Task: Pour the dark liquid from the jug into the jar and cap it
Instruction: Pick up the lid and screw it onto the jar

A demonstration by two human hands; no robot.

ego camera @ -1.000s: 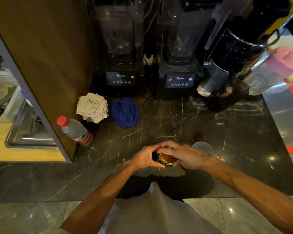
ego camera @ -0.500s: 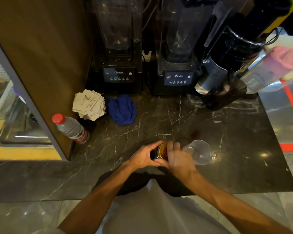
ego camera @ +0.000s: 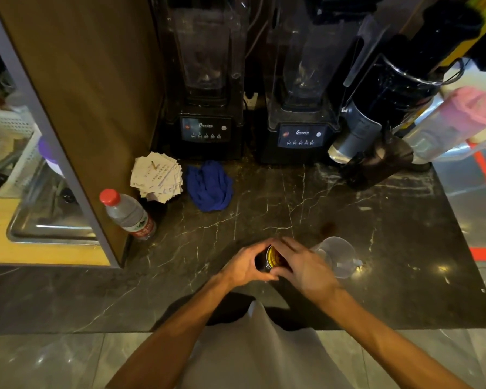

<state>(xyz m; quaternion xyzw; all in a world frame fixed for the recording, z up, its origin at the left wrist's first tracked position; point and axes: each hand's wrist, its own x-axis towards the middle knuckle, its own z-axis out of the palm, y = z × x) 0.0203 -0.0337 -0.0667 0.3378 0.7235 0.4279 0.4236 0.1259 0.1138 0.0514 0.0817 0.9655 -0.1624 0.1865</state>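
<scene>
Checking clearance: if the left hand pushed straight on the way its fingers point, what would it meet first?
The left hand points rightward and already grips the jar. Beyond that comes the right hand on the cap; the jug lies further right.

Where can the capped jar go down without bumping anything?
Bare counter lies between the blue cloth, the blenders and the hands on the jar; more lies right of the empty jug. The back-left corner, by the bottle and paper slips, is crowded.

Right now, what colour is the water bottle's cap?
Red; the water bottle's cap shows clearly in the head view, left of the hands.
</scene>
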